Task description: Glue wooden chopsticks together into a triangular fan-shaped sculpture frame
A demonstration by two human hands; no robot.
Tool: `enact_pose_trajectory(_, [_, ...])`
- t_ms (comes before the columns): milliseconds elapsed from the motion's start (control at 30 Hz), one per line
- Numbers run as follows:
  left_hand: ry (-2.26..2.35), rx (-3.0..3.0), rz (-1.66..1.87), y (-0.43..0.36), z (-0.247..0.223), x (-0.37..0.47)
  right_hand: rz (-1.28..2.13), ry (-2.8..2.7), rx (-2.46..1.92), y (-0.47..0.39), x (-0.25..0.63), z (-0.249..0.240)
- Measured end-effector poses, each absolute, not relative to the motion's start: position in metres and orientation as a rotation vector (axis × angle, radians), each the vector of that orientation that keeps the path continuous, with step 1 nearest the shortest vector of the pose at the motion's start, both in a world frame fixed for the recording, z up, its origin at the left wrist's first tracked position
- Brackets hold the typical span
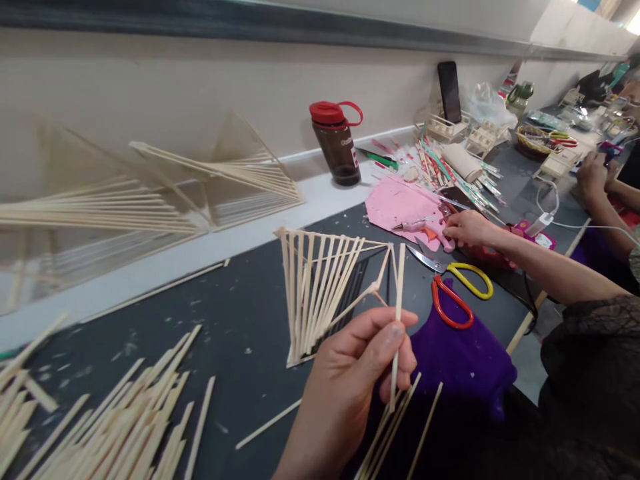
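My left hand (360, 373) pinches a thin wooden stick (399, 287), held upright in front of a fan-shaped stick frame (320, 287) on the dark table. At the right my right hand (467, 229) reaches to a pink glue gun (440, 233), its fingers curled at the tool's near end. The glue gun rests on a pink sheet (393, 203). Scissors (453, 287) with one red and one yellow handle lie below my right hand, partly on a purple cloth (455, 353).
Loose sticks (125, 427) are heaped at the lower left. A dark bottle with a red lid (340, 143) stands by the wall. Finished stick structures (240, 173) lean at the left. A phone (449, 92) stands behind craft scraps. Another person's hands (593, 177) are at the far right.
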State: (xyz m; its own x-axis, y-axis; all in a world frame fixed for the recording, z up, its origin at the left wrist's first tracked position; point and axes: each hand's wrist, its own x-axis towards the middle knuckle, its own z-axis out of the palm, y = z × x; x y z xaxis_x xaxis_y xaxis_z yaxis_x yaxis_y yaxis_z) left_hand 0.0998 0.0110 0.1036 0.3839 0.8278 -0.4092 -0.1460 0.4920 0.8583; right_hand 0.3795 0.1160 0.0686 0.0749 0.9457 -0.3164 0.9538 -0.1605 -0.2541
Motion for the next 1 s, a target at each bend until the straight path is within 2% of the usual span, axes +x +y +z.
enact_pose_trajectory(233, [0.995,0.834,0.718,0.011,0.102,0.104,-1.063,2.000,2.416,0.118,0.392,0.055])
enact_pose_trajectory(667, [0.924,0.875,0.675,0.013,0.086,0.104,-0.531,2.101,2.165,0.121,0.384,0.065])
enact_pose_trajectory(800, [0.877,0.879,0.679,0.013,0.083,0.102,-0.345,2.210,2.289,0.106,0.370,0.079])
enact_pose_trajectory(833, [0.877,0.878,0.679,0.013,0.083,0.101,-0.399,2.294,2.348,0.100,0.365,0.084])
enact_pose_trajectory(867, [0.876,0.878,0.672,0.013,0.083,0.101,-0.598,2.405,2.378,0.094,0.359,0.091])
enact_pose_trajectory(1000, [0.911,0.889,0.680,0.013,0.082,0.100,-1.862,2.524,2.073,0.075,0.335,0.112])
